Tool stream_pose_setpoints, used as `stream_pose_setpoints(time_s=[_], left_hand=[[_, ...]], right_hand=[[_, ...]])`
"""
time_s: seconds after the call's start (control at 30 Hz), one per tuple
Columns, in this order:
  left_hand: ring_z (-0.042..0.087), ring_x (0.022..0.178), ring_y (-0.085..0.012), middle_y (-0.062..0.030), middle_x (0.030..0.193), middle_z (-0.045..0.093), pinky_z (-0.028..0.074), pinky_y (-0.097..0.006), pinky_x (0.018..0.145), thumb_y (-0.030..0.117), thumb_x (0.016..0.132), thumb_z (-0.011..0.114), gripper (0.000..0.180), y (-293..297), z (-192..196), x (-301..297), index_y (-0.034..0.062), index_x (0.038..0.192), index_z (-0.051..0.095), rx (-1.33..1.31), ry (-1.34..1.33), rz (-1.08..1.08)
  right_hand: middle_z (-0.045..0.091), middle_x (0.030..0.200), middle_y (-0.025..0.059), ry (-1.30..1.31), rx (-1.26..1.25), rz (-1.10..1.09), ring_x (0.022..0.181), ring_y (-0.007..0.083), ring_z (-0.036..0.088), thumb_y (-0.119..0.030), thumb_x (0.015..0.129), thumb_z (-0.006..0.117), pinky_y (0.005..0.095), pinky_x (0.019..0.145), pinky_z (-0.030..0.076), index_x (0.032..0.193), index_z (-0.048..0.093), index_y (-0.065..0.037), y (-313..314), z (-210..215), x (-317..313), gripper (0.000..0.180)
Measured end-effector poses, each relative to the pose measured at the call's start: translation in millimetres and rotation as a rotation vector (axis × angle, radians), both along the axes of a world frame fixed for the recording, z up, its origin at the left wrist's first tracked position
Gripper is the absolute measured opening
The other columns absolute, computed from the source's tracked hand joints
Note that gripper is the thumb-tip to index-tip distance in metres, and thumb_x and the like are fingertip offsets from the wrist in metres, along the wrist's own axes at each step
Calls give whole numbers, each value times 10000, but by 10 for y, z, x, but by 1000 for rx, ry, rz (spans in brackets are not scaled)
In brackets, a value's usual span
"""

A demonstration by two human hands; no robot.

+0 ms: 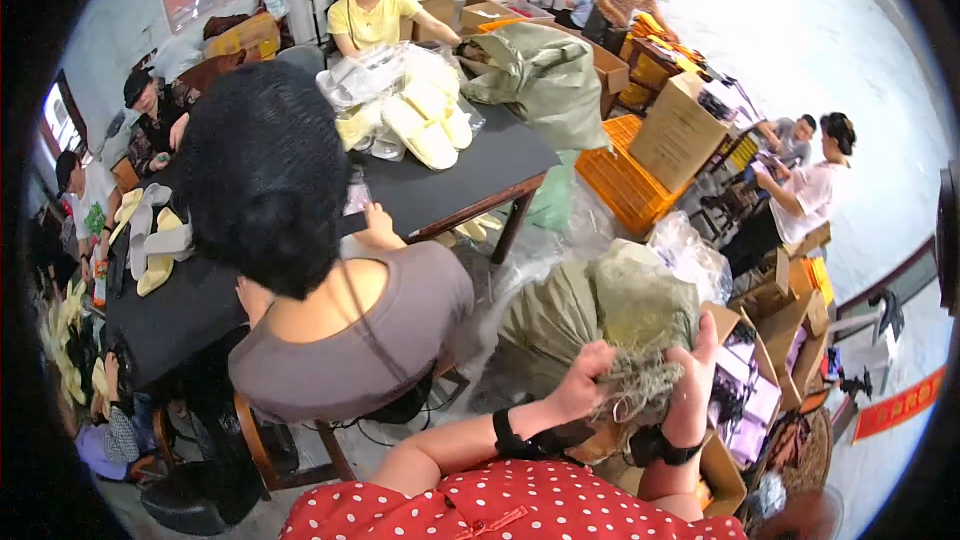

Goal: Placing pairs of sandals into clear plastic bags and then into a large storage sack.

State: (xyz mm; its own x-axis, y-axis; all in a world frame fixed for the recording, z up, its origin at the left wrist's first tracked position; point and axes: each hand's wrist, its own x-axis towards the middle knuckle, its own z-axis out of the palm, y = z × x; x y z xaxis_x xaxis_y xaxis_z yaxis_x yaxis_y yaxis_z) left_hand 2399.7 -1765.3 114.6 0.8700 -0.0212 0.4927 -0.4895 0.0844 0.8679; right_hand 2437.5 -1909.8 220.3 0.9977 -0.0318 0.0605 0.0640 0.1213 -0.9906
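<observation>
The dark counter (505, 162), the largest item noted, stood ahead and to the left of the person inspected, well apart from the hands and bearing pale slippers (430, 135). Next in size was the grey-green woven sack (545, 312), which sat slumped on the floor directly beyond the hands, its longer spread running roughly left to right across their front. A cardboard carton (719, 325) of purple packs (748, 432) stood just to the right. The left hand (583, 385) was in front of the sack's middle and the right hand (693, 380) at its right edge; in my judgement the left was nearer the bulk. Both were raised close together, apart only by the width of what lay between: a tuft of frayed strands (643, 380), at the sack's near side. The left hand's fingers were curled, pinching the strands from the left. The right stood upright, fingers raised, pressed to their other side; whether its thumb gripped could not be told. Whether the strands were joined to the sack was likewise unclear.
</observation>
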Motion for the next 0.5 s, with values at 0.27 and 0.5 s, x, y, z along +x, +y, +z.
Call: stream_pose_setpoints(time_s=[0.27,0.5], left_hand=[[512,1024,-373,-174,1009,555,403,-429,917,59,767,629,411,112,-1156,1587,-7,1168,564,-120,126,675],[473,977,-371,-144,973,522,400,-439,869,69,737,664,286,323,-1178,2212,13,994,552,353,277,1190]], right_hand=[[358,1469,240,83,-295,509,1392,299,310,-9,718,633,359,1151,237,1439,277,93,665,-814,2365,810],[486,1328,184,40,-271,740,1233,257,467,71,729,572,332,1035,376,1388,338,60,1248,-1565,3227,700]])
